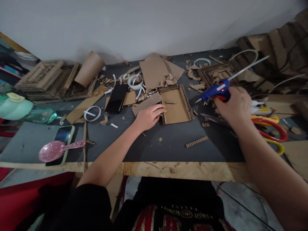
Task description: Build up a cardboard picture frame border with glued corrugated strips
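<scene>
Centrally on the table (149,147), between its near and far edges, lies a shallow cardboard tray (177,113), open side up, walls of ridged strips. Small ridged piece (170,102) loose on its floor.

Left hand (149,117): palm down at the tray's left wall, fingers bent and close together, tips over that wall; whether they pinch anything, cannot tell. Ridged cardboard sheet (147,104) just beyond the knuckles, toward the far edge.

Right hand (237,104): closed round the handle of a blue glue gun (216,90), raised over the table's right part. Nozzle points left, toward the tray but apart from it; red light lit; pale stick jutting from the back. Red-handled scissors (267,121) lie below that wrist.

A short ridged strip (196,141) lies between tray and near edge. Left of the tray, a black phone (117,98). Near left corner: pink hairbrush (51,150) lying across a second phone (65,134). Toward the far left corner, a cardboard tube (89,69) leans beside stacked frames (39,78).
</scene>
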Demonstrator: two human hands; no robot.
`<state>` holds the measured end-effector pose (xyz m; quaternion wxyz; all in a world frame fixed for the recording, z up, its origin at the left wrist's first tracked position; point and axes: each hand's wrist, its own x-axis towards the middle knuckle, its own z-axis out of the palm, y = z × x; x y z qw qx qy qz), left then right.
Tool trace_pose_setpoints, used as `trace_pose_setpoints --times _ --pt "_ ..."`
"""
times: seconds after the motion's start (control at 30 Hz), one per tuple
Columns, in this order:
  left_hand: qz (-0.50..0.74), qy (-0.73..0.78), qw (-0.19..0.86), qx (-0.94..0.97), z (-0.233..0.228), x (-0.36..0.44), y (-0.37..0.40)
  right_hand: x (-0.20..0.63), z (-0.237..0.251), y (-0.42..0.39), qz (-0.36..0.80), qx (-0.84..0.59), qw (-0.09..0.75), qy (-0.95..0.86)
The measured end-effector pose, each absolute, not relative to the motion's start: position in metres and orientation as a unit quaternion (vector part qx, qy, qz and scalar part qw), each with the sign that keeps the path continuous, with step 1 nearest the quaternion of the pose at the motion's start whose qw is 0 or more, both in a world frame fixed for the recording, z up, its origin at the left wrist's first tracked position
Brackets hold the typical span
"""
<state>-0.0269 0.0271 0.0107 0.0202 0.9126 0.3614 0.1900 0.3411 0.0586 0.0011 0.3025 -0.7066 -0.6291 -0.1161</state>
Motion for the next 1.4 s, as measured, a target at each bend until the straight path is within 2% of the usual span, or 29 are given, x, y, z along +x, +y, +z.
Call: trace_pose_setpoints --times 0.2,0.37,0.5,0.63,0.97,1.1,1.23,1.4 --pt "0.196 0.391 0.000 0.899 0.010 -0.025 0.024 0.340 -0.020 0.068 -0.201 -0.711 0.314 -0.597" --pt "0.300 0.434 0.019 0.849 0.014 -0.023 0.021 0.319 0.008 0.050 -0.212 -0.677 0.358 -0.607" --pt "0.301 0.392 0.029 0.869 0.021 -0.012 0.008 0.290 0.036 0.021 -0.118 -0.505 0.371 -0.770" --pt "0.247 0.393 0.005 0.886 0.024 0.003 -0.007 0.250 0.037 -0.005 -0.046 -0.373 0.364 -0.852" --pt "0.260 0.345 -0.046 0.901 0.017 0.019 -0.016 0.227 0.026 -0.014 -0.015 -0.373 0.362 -0.854" --pt "0.299 0.323 -0.018 0.898 0.023 0.011 -0.014 0.239 0.027 -0.006 0.012 -0.371 0.364 -0.854" --pt "0.342 0.376 0.039 0.860 0.027 -0.011 0.002 0.259 0.026 0.003 0.023 -0.371 0.360 -0.856" --pt "0.331 0.395 0.076 0.854 0.021 -0.026 0.020 0.264 0.020 0.006 0.012 -0.371 0.361 -0.856"
